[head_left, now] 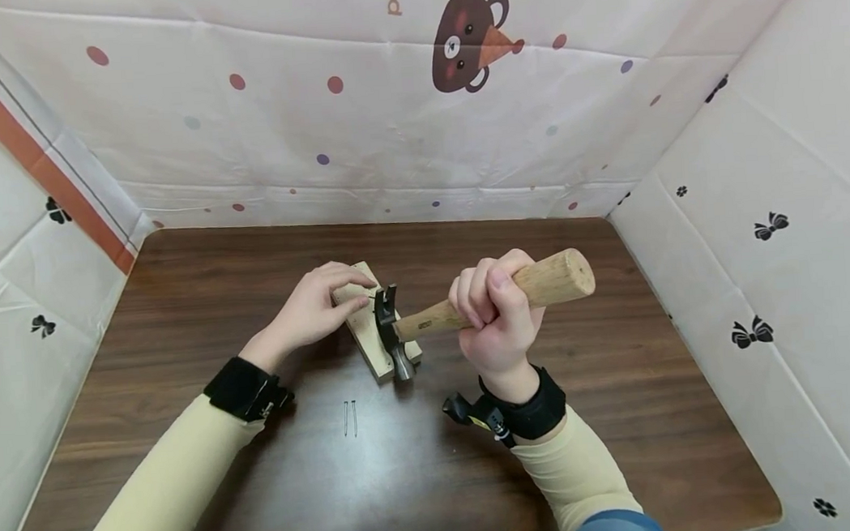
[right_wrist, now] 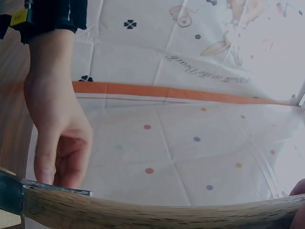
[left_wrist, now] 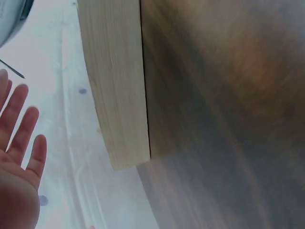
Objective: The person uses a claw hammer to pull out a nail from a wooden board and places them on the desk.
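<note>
My right hand (head_left: 497, 314) grips the thick wooden handle of a claw hammer (head_left: 553, 280). Its dark metal head hangs over a pale wooden block (head_left: 361, 328), claw toward the far side and face toward me; whether it touches the wood I cannot tell. Beside the head, my left hand (head_left: 318, 304) reaches over the block, its thumb and forefinger pinching a thin nail (head_left: 372, 296). That nail (left_wrist: 13, 69) shows by the fingertips in the left wrist view, with part of it out of frame. The other left fingers (left_wrist: 24, 131) are fairly straight.
Two loose nails (head_left: 350, 419) lie side by side on the brown table (head_left: 263, 486), nearer me than the block. A pale wooden piece (head_left: 412, 351) shows right of the hammer head. Patterned white sheeting (head_left: 278, 128) encloses the table's back and sides.
</note>
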Motion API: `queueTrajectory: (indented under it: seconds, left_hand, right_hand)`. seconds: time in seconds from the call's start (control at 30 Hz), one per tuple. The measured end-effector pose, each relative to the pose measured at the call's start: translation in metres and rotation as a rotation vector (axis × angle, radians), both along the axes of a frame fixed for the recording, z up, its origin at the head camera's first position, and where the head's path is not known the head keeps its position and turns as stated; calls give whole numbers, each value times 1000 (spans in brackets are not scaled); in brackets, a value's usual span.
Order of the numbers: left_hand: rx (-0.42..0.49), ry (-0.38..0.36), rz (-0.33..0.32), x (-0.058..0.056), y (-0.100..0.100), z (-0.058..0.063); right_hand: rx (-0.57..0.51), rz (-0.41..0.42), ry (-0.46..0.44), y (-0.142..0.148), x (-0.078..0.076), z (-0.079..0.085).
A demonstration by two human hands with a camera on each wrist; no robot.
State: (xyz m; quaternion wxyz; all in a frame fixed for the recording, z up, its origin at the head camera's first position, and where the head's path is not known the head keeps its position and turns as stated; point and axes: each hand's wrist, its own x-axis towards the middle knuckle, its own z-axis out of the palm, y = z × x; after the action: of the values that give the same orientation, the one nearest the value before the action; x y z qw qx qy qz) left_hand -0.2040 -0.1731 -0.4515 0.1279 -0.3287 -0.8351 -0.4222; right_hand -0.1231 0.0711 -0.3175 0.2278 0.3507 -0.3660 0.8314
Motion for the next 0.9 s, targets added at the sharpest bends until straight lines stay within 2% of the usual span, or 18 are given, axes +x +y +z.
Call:
queueTrajectory:
  seconds: [0.2,0.37,0.47,0.67,0.9]
  left_hand:
    - [34,90,-82,19,6,0]
    - [43,177,-81,25,9,0]
    - [45,202,-76,26,11,2]
    - [54,210,-30,29,15,4]
    - [214,145,75,38,24,20]
  right_hand:
    - [16,77,-9,5,12,5]
    - [19,124,-7,7,18,7]
    - [20,130,-6,7,19,8]
    - [25,134,6,7,20,8]
    - [54,145,6,5,18,-1]
